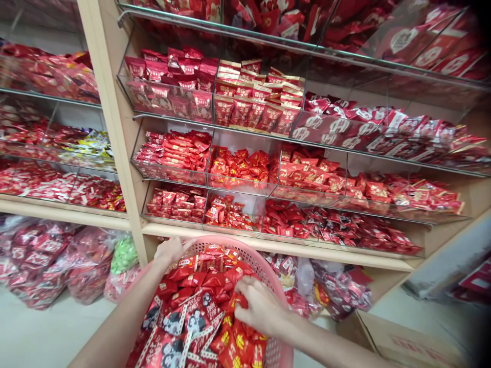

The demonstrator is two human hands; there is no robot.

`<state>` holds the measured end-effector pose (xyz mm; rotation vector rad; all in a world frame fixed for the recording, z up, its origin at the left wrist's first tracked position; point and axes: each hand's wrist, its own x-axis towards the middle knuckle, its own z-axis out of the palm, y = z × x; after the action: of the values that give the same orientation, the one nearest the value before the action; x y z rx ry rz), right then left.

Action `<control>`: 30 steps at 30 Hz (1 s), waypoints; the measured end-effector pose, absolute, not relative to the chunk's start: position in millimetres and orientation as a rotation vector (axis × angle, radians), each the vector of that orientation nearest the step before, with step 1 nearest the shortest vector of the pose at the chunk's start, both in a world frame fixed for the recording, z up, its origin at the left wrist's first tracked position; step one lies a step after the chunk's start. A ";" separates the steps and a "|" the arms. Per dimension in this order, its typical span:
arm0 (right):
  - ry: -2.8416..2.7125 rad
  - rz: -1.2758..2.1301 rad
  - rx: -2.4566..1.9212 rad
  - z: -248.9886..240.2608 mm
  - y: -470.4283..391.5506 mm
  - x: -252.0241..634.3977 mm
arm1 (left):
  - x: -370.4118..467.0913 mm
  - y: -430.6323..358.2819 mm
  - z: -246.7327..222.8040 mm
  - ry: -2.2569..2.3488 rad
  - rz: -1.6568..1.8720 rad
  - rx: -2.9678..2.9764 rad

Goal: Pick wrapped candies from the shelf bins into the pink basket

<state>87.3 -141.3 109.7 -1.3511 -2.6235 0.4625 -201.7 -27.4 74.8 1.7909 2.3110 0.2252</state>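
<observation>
A pink perforated basket (274,286) stands below the shelves, heaped with red candy packets (192,278). Near its front lie larger packets with black-and-white figures (195,319), beside shiny red ones with yellow characters (240,342). My left hand (171,251) is closed on the basket's far left rim. My right hand (257,305) reaches over the basket's right side with fingers curled down among the red packets; its fingertips are partly hidden, and I cannot make out what they hold.
Shelves with clear-fronted bins (245,179) of red packets rise ahead. A wooden upright (115,117) divides them. Plastic bags of packets (38,260) lie on the floor at left, more bags (337,291) under the right shelves. A cardboard box (406,340) sits at lower right.
</observation>
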 end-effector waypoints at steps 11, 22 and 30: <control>-2.509 0.165 -1.242 170.7 -111.8 81.3 | -203.8 -27.1 71.5 2.293 0.267 1.797; -2.085 -0.084 -0.988 299.4 18.8 42.2 | -204.3 -27.3 70.4 2.298 0.294 1.812; -2.146 0.070 -1.050 301.2 52.4 -3.1 | -206.5 -27.0 68.4 2.299 0.305 1.803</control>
<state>-3.1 52.4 301.2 -1.0497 -2.1455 0.0701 -206.5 -27.0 68.4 1.8028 2.2994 0.3047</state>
